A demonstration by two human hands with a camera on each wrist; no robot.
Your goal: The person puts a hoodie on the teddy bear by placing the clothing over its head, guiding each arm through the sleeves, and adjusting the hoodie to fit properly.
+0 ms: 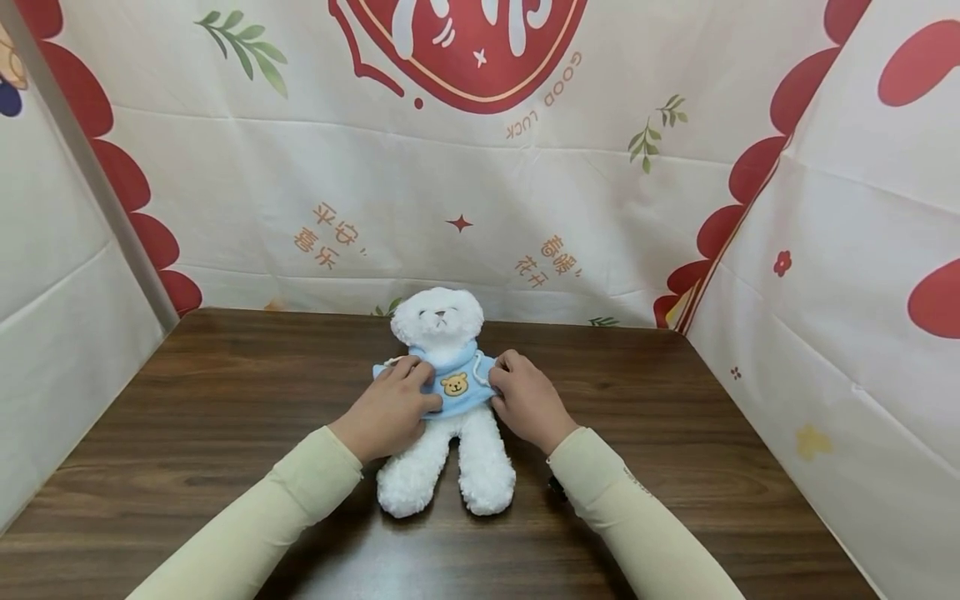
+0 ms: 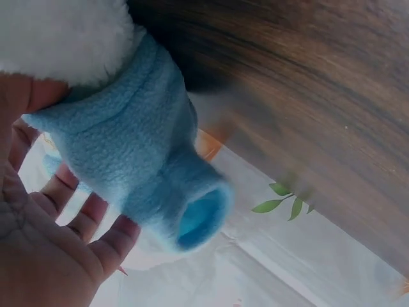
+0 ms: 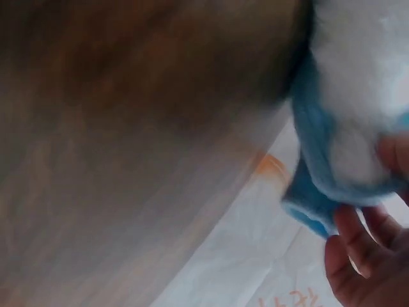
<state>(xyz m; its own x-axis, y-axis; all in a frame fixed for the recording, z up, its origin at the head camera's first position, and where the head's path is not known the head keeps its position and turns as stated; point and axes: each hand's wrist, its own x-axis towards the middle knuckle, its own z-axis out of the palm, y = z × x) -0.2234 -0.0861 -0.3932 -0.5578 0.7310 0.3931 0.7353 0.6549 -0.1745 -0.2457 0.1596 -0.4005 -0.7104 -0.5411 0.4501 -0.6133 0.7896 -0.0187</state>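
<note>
A white plush teddy bear point(image 1: 438, 327) lies on its back, head toward the far edge, with a light blue hoodie point(image 1: 468, 402) on its upper body. The hoodie has white cords and a bear-face patch point(image 1: 454, 384). My left hand point(image 1: 390, 407) grips the hoodie's left side, its thumb at the hem and its fingers over the front. In the left wrist view the sleeve point(image 2: 204, 214) sticks out with its hollow cuff showing. My right hand point(image 1: 529, 402) pinches the hoodie's right side. A white furry paw point(image 3: 359, 157) shows within the blue fabric beside that thumb.
The dark wooden table point(image 1: 645, 392) extends on both sides of the bear. A printed white cloth point(image 1: 405, 183) hangs behind the far edge, and white cloth walls point(image 1: 840, 317) stand at both sides.
</note>
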